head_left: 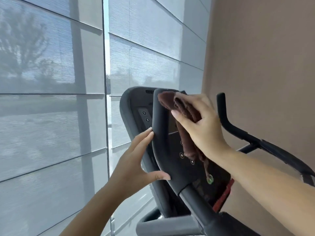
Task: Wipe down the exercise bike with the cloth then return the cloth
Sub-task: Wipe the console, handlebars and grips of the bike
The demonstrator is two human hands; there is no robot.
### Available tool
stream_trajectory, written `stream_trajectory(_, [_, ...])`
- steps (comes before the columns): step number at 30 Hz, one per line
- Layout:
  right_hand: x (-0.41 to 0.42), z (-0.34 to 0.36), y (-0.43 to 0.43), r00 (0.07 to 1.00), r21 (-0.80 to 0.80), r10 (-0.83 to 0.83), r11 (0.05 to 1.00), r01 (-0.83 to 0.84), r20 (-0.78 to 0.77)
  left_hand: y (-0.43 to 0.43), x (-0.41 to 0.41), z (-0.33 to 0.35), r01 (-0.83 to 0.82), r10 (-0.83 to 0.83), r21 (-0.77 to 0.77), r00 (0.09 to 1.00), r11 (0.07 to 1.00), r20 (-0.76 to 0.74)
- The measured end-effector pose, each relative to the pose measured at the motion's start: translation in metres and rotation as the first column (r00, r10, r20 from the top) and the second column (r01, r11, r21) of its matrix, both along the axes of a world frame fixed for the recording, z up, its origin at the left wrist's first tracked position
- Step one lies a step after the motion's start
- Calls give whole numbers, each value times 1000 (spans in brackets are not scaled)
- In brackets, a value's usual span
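From the head view, the person stands close in front of the exercise bike, and the wiping step looks to be in hand. The right hand has its fingers curled around one brown cloth, bunched against the top edge of the console, with a loose tail of fabric hanging down over the dark panel. The left hand is spread wide, fingertips and thumb braced on the console's left rim; it steadies the unit and grips nothing else. I count two hands, one cloth, one console, and one handlebar curving up on the right, well apart from the cloth. Next, I would judge, the cloth needs drawing down across the panel, then along the handlebar and frame, before it goes back; where it belongs cannot be seen here. Pale window blinds fill the left side.
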State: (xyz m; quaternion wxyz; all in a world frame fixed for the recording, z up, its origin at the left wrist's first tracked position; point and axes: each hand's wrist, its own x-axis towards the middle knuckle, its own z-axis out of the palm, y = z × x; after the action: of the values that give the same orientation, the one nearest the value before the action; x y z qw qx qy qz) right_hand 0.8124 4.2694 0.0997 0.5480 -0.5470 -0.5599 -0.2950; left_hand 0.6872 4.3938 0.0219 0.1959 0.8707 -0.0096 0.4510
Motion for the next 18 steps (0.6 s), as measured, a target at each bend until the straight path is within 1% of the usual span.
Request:
stream_trajectory(1, [-5,8,12,999,41,-31,999,32,-22,3,0,1,9,-9,28,1000,1000,1])
stream_trajectory(2, [-9,14,23,998,50,-60,997,61,-26,6,0,1,18,-18,59,1000,998,8])
stream_trajectory(4, [-13,15,31,993,11,-118,993,118,-11,15,1,1,38,-42,129,999,991,28])
stream_trajectory(5, [-15,13,27,989,-37,-148,988,148,-9,20,1,1,55,-62,162,997,985,35])
stream_trajectory(7, [-20,0,8,983,-215,-184,961,175,-26,31,4,-1,100,-110,197,993,975,40])
stream_trajectory(8, [-25,-9,-4,981,-337,-190,927,167,-35,36,6,-3,125,-137,207,990,970,42])
stream_trajectory(10, [-38,-27,-27,980,-550,-201,820,158,-18,48,10,-7,160,-177,243,983,957,48])
stream_trajectory(12, [-48,-34,-39,967,-641,-253,736,219,39,61,16,-11,159,-182,285,982,945,55])
stream_trajectory(13, [-52,-31,-40,958,-644,-284,725,247,48,68,20,-13,157,-179,298,982,941,50])
stream_trajectory(14, [-54,-26,-38,950,-617,-309,740,267,40,75,24,-14,154,-176,309,983,938,43])
stream_trajectory(15, [-56,-20,-31,943,-549,-332,785,288,19,81,28,-16,150,-171,316,985,937,37])
stream_trajectory(17, [-55,-8,-10,929,-285,-368,895,342,-43,92,36,-19,136,-155,318,987,938,36])
stream_trajectory(18, [-54,-1,3,920,-147,-388,915,377,-58,97,40,-20,130,-148,316,988,940,34])
